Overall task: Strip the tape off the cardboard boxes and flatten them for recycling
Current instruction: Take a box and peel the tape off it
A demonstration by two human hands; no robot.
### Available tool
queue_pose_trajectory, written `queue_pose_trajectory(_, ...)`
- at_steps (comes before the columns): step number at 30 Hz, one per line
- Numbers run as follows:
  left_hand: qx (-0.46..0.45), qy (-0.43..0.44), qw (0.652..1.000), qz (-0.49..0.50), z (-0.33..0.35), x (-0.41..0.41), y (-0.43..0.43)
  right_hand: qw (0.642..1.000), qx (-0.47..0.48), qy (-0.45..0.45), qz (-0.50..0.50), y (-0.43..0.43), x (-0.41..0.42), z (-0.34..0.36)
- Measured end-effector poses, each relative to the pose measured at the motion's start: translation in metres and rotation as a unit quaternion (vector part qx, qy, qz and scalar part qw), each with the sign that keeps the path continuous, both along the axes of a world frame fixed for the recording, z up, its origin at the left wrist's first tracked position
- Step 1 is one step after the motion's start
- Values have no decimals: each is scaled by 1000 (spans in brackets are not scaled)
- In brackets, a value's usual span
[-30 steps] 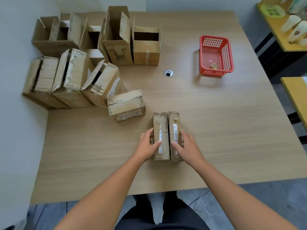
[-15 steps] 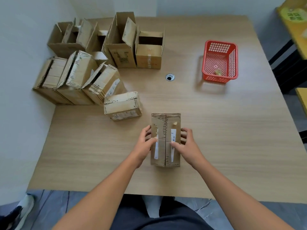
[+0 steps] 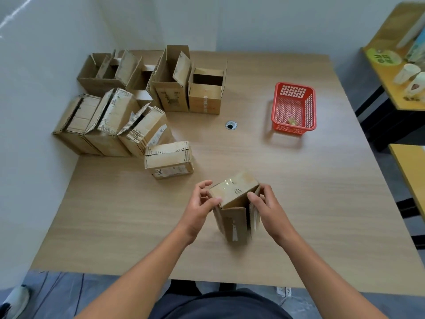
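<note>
Here, both of our hands are clamped on one small cardboard box (image 3: pixel 233 217). The left hand (image 3: pixel 200 204) pinches its upper left corner between thumb and fingers, and the right hand (image 3: pixel 268 209) curls its fingers round the right side. The box stands on end on the table (image 3: pixel 322 203), near the middle of the near edge. Its top face carries a shiny strip of clear tape (image 3: pixel 226 183). A dark gap runs down its near face, but the lower part is blurred, so we cannot tell how its flaps lie.

Just beyond the left hand, one closed box (image 3: pixel 169 161) lies flat. Along the left edge, three leaning boxes (image 3: pixel 110 120) tilt against one another in a row. At the far left corner stand the open boxes (image 3: pixel 205 93), flaps up. We count at least four, since they overlap and hide what is behind.

One round cable hole (image 3: pixel 231 125) sits near the middle of the table. One red plastic basket (image 3: pixel 311 109) stands toward the far right corner, and holds something small and yellowish (image 3: pixel 291 120) that we cannot make out.

Past the right edge, a yellow-topped side table (image 3: pixel 388 88) is cut off by the frame, with two pale cups (image 3: pixel 408 73) on it. Off the near left corner, one shoe (image 3: pixel 16 300) shows only in part.
</note>
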State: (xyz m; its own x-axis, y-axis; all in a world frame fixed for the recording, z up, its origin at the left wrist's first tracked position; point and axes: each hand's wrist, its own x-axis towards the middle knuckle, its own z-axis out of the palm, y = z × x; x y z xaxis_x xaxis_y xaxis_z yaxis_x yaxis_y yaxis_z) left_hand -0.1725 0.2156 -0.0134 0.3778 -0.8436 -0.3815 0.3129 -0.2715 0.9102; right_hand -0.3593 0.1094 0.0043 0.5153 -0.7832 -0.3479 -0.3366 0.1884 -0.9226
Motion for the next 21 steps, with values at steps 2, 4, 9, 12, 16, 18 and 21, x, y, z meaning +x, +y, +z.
queue_pose_trajectory(2,-1,-30,999,-35,2,-2,5,1000,-6,0,6,1,-6,3)
queue_pose_trajectory(4,5,-71,995,-63,5,-7,9,999,-32,14,20,1,-10,7)
queue_pose_trajectory(9,14,-130,986,-100,12,-18,10,990,-121,68,32,-4,-22,5)
queue_pose_trajectory(12,9,-163,979,-125,16,-29,14,982,-164,78,46,-6,-31,5)
queue_pose_trajectory(16,-19,-183,975,-128,15,-44,24,962,-239,100,91,-7,-43,8)
queue_pose_trajectory(18,-39,-181,975,-127,13,-51,28,954,-258,122,89,-5,-48,11)
queue_pose_trajectory(21,-95,-244,954,-146,12,-61,33,937,-289,176,84,-2,-56,15)
